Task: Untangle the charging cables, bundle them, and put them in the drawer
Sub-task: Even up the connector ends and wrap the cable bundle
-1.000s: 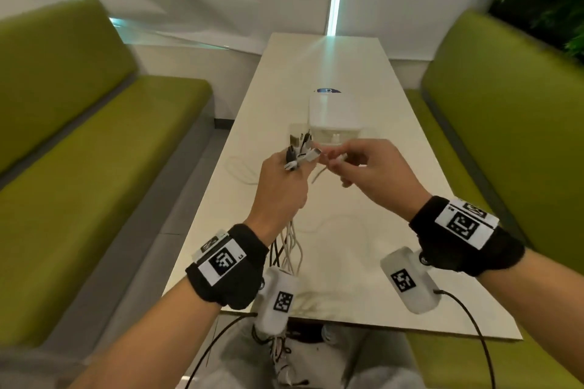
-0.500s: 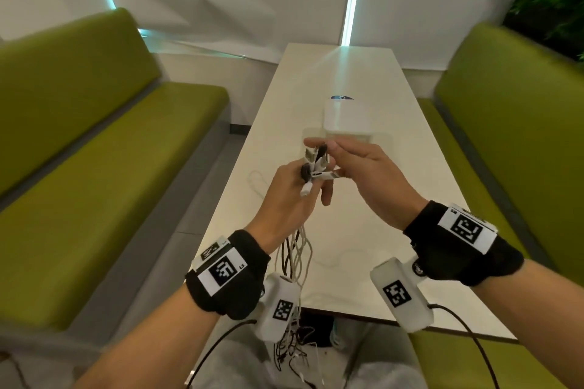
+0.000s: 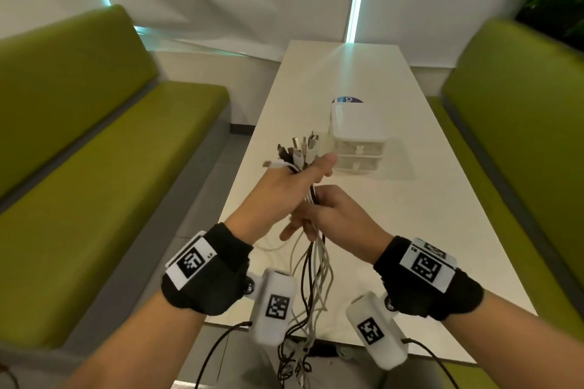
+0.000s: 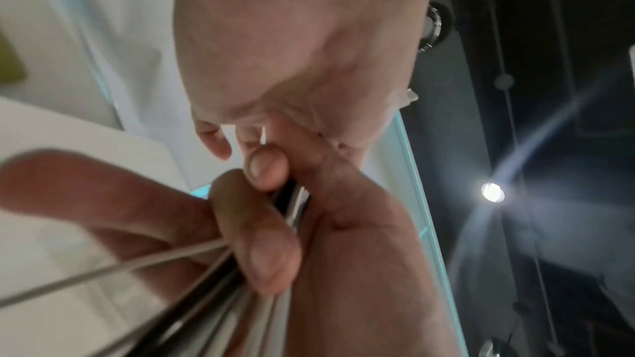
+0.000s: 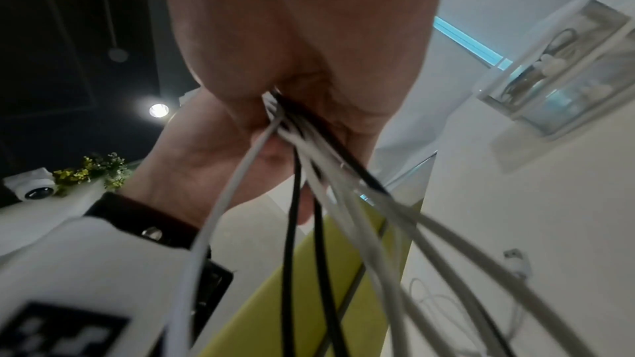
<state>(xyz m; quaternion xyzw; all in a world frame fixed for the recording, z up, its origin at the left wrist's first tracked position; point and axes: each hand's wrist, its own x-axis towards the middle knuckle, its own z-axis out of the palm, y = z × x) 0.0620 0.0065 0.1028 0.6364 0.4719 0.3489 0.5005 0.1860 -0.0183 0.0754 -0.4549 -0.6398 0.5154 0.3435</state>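
Both hands: clenched round one bunch of cables point(image 3: 311, 265)
Left hand point(image 3: 289, 181): grips the plug ends
Right hand point(image 3: 331, 215): grasps just below
Cables: hang past the table point(image 3: 426, 230) edge
Drawer unit point(image 3: 357, 139): beyond, on the table

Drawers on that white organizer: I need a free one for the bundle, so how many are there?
2: the upper drawer and the lower drawer, stacked in the organizer on the table.

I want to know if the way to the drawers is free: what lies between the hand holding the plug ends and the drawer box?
Nothing: in the head view only bare table separates the left hand, gripping the cables, from the drawer box.
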